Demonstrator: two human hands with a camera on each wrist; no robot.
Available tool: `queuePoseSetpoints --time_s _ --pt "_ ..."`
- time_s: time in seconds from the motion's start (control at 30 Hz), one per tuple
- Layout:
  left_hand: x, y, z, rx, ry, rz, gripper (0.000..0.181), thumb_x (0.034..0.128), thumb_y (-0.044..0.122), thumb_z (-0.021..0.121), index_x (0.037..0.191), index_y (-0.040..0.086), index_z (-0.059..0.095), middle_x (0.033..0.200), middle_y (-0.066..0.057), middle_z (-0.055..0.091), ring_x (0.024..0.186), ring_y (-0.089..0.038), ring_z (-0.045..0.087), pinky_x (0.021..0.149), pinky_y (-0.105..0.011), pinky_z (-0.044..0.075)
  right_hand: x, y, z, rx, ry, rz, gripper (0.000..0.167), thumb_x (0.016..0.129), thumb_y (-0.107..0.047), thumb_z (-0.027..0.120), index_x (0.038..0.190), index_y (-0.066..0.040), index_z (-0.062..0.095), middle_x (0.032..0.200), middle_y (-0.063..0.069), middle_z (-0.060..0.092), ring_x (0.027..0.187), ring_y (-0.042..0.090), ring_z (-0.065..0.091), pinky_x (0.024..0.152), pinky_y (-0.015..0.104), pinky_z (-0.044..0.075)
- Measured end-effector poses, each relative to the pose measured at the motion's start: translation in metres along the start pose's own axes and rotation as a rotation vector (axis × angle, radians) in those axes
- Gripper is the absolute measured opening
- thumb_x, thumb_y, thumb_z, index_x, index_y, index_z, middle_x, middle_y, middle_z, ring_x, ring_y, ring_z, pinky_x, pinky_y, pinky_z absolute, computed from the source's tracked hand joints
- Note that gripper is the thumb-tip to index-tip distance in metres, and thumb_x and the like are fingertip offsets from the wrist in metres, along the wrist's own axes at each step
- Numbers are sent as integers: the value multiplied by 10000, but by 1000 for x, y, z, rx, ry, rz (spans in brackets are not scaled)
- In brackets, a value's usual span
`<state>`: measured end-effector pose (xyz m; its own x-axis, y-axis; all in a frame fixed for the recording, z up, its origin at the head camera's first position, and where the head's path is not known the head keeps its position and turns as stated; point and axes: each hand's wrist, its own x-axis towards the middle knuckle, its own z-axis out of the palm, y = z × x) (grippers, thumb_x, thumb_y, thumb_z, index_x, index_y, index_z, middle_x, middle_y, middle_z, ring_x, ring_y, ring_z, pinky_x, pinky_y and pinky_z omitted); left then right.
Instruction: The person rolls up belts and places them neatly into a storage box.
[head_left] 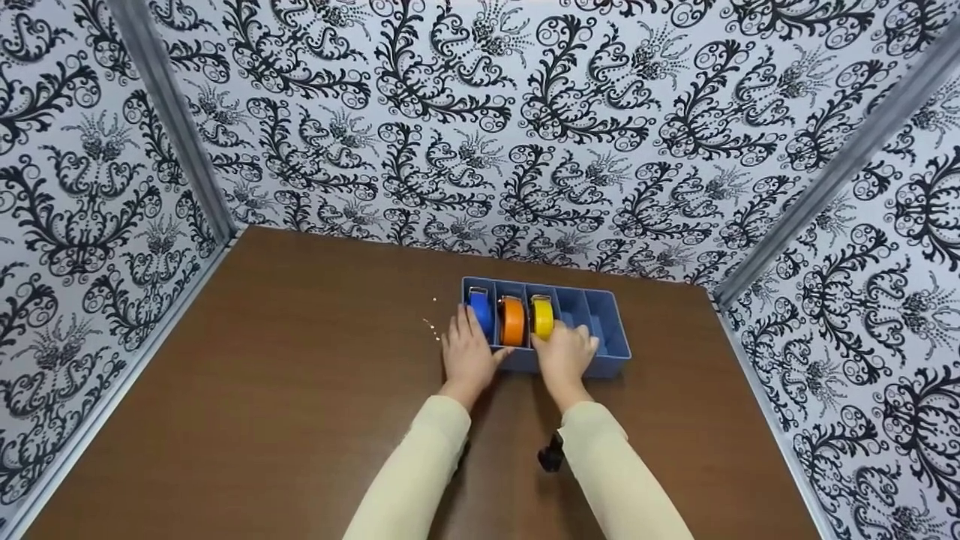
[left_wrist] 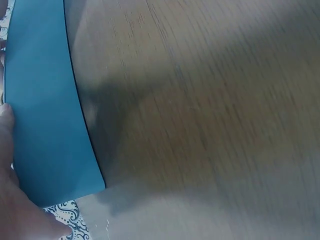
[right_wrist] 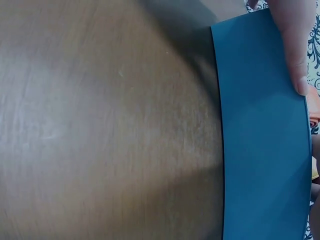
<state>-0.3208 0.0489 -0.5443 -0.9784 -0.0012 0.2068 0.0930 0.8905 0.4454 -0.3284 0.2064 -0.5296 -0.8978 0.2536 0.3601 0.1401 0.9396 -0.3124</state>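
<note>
A blue-grey divided box (head_left: pixel 517 361) stands on the table. Three rolled belts with metal buckles sit in its left compartments: blue (head_left: pixel 481 311), orange (head_left: pixel 513 322) and yellow (head_left: pixel 542 315). My left hand (head_left: pixel 469 356) grips the box's front left corner, its thumb on the front wall (right_wrist: pixel 260 110) and its fingers along the left end beside the blue belt. With my right hand (head_left: pixel 564 356) I pinch the near end of the yellow belt, the fingers partly hiding it. In the left wrist view the left hand (left_wrist: pixel 20 200) wraps round the box's end.
A brown wooden table (head_left: pixel 322 375) carries the box near its back edge. Patterned walls (head_left: pixel 450 135) enclose the back and sides. A black piece (head_left: pixel 551 454) hangs at the right sleeve (head_left: pixel 615 465).
</note>
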Motion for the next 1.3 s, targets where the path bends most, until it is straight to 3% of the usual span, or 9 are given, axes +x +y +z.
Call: queuePoseSetpoints --time_s 0.3,0.63,1.03,1.17,1.3 --pt "-1 3 -8 14 -5 -6 1101 786 674 641 1512 -42 224 1562 -205 233 1372 -384 315 1092 -559 277 -7 5 -2 67 92 -69 320 797 -347 799 887 -51 718 780 91 693 826 288 490 781 489 284" --pt "0 4 -7 18 -16 -14 1102 787 681 637 1518 -28 215 1569 -198 219 1381 -379 302 1097 -548 274 -13 14 -11 46 81 -110 355 831 -294 781 1083 -48 740 1000 114 675 972 294 476 881 513 269" --pt "-1 3 -4 9 -60 -14 1108 800 687 617 1532 -15 173 1586 -191 165 1399 -379 264 1108 -549 251 -21 32 -18 55 117 -211 278 874 -238 742 1077 -49 748 994 101 663 987 304 496 846 506 297" --pt "0 2 -2 19 -52 -8 1110 795 696 611 1529 -18 183 1583 -195 172 1394 -380 275 1103 -553 258 -24 38 -23 71 142 -285 250 857 -213 758 1061 -69 758 998 91 668 1006 312 511 906 530 302" --pt "1 -1 1 35 -32 14 1100 801 699 599 1522 -27 195 1576 -209 181 1385 -385 287 1105 -551 256 -25 47 -26 81 191 -412 261 824 -211 788 1045 -76 764 999 81 675 1009 319 529 917 548 315"
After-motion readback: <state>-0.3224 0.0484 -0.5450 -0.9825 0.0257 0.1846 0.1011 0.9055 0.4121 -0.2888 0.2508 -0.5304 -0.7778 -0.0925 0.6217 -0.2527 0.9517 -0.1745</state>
